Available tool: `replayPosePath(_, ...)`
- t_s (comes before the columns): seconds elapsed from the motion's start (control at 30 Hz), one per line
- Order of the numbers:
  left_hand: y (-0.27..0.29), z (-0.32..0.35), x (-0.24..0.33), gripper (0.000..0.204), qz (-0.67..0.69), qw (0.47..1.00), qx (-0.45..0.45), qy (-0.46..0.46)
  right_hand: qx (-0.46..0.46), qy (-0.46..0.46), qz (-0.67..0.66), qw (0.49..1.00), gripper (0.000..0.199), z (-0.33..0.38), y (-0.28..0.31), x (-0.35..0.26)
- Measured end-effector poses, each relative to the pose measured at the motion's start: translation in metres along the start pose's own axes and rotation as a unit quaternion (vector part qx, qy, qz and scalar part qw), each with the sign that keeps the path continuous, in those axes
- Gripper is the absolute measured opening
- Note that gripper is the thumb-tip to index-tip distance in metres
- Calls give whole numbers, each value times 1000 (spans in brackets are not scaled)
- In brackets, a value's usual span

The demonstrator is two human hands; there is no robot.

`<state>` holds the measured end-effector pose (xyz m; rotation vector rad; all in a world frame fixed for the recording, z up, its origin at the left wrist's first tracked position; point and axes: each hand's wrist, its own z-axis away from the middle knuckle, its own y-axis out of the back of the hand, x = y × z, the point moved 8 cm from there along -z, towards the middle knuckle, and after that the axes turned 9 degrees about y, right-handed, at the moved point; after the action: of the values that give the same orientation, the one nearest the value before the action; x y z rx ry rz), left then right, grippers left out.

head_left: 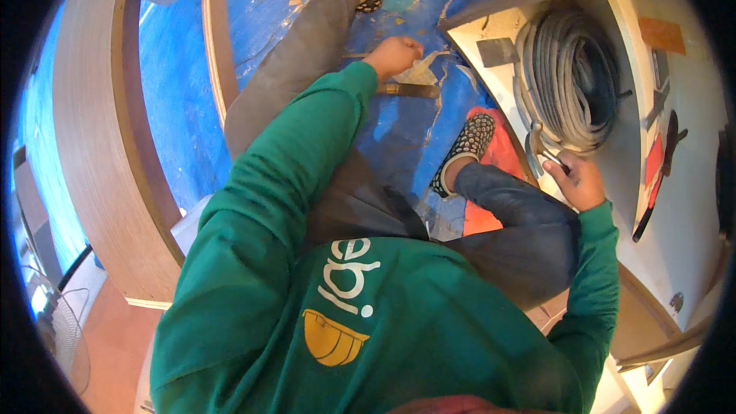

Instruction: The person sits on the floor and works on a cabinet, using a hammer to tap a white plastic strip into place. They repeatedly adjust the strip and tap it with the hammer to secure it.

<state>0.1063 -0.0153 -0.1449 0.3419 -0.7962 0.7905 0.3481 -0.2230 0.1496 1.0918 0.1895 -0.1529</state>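
My right hand (580,182) is wrapped around the dark handle of a claw hammer (535,142). The hammer's metal head points up and left, beside the pale edge of a cabinet panel. Farther forward, my left hand (394,57) is low over the blue floor sheet (406,134), with its fingers curled in. Whatever it may hold is hidden from this view. Just below that hand lies a short, dark, narrow piece (412,90) with a brownish end. Torn tan scraps (420,71) lie next to the left hand.
A large grey coil (571,77) sits inside the open cabinet on the right. Hand tools, one with a red handle (653,192), lie on the white panel (682,207) beyond. Wood-faced boards (100,123) stand at the left. An orange-red item (500,149) lies by my right foot.
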Motion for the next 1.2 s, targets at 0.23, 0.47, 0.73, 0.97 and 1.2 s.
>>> replayPosePath(0.23, -50, -40, 15, 62, 190, 979, -27, 67, 58, 22, -45, 997, 33, 24, -31, 7)
replayPosePath(0.47, -83, -47, 26, 60, 359, 933, -26, 17, 40, -19, -39, 998, 37, 23, -34, 35)
replayPosePath(0.73, -91, -63, 26, 49, 383, 921, 55, 51, 53, -31, -76, 995, 38, 22, -35, 45)
replayPosePath(0.97, -86, -66, 20, 59, 360, 931, 50, 32, 51, -30, -75, 995, 40, 21, -30, 42)
replayPosePath(1.2, -70, -83, 3, 81, 273, 957, 100, 13, 51, -46, -71, 995, 40, 22, -26, 41)
